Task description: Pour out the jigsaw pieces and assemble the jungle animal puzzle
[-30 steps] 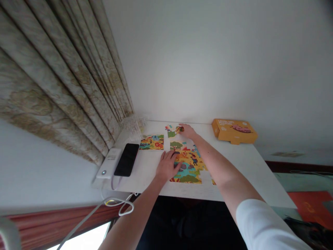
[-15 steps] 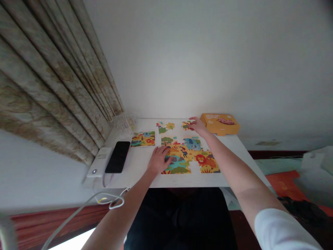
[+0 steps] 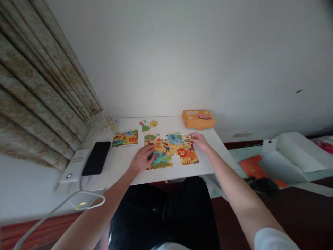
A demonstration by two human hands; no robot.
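Two bare hands rest on a part-built jigsaw puzzle (image 3: 168, 151) on the white worktop (image 3: 122, 163). The left hand (image 3: 142, 159) lies spread wide on the puzzle's 8 o'clock side. The right hand (image 3: 199, 141) is narrow at its 2 o'clock edge, and whether it holds a piece is too small to tell. Around the puzzle sit loose pieces (image 3: 148, 124) at 11 o'clock, a picture card (image 3: 125, 138) at 10, an orange box (image 3: 198, 119) at 1, and a phone (image 3: 96, 158) at 9.
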